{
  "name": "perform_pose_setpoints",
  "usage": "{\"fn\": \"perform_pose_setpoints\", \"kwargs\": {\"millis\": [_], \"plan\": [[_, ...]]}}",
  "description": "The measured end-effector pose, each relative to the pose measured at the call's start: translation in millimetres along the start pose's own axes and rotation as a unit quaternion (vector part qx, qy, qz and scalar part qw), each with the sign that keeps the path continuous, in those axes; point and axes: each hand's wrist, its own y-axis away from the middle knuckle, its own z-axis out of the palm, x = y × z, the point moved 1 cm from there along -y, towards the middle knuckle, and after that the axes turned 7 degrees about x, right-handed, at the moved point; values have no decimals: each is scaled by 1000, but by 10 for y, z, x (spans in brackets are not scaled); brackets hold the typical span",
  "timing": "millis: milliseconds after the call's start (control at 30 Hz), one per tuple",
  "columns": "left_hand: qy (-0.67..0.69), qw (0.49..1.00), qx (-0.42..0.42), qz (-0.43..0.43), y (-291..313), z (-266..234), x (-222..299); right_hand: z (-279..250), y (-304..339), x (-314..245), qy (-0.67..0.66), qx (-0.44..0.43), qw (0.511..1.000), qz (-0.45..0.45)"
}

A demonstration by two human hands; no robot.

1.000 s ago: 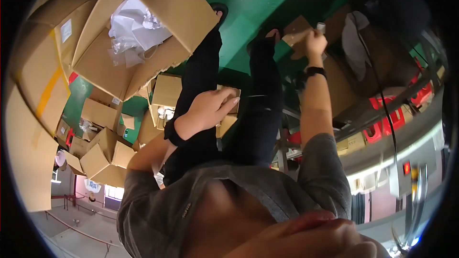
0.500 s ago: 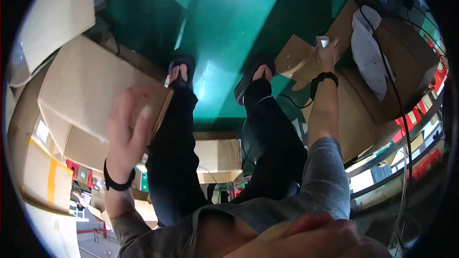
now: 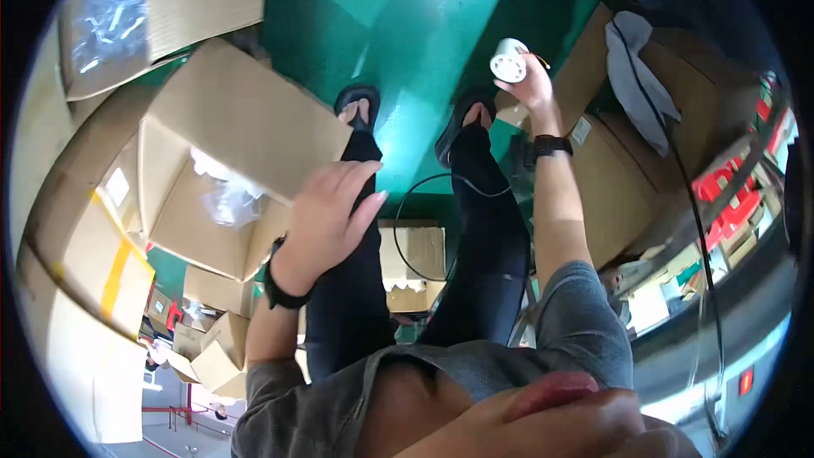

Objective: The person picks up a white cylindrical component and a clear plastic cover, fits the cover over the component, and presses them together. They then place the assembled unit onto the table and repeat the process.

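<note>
A short white cylinder (image 3: 509, 61) with several holes in its end face is in my right hand (image 3: 536, 89), whose fingers wrap round its side. Thin coloured wires stick out beside it; I cannot tell its exact kind. My right hand is held out over the green floor, left of an open carton (image 3: 627, 195). My left hand (image 3: 332, 203) holds nothing, its fingers stretched out and the thumb apart. It hovers by the near right corner of another open cardboard box (image 3: 246, 119), where clear plastic wrap (image 3: 231, 202) shows inside.
White foam sheet (image 3: 636, 85) and a black cable (image 3: 670, 127) lie across the right carton. Another box with clear plastic bags (image 3: 110, 17) stands far left. A dark cable (image 3: 407, 203) loops between my legs, above a small carton (image 3: 415, 253). Red items (image 3: 727, 195) sit at right.
My right hand has come away from the right carton, moving left, and the white cylinder now shows plainly in it. My left hand has moved right. The view has shifted, revealing the left box's inside.
</note>
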Motion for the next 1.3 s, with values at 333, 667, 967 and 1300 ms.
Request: {"fn": "perform_pose_setpoints", "kwargs": {"millis": [333,667,967,1300], "plan": [[563,801,-25,-204,692,-1277,1160,2200,3854,-230,-2,-182,945,-271],[575,809,-99,-73,608,-1723,2273,2306,5286,-664,295,-57,741,-600],[528,798,-179,-227,140,-628,2810,1274,4925,-678,149,169,836,-500],[419,861,-155,-243,-523,-70,3073,783,4533,-1002,54,190,872,-447]]}}
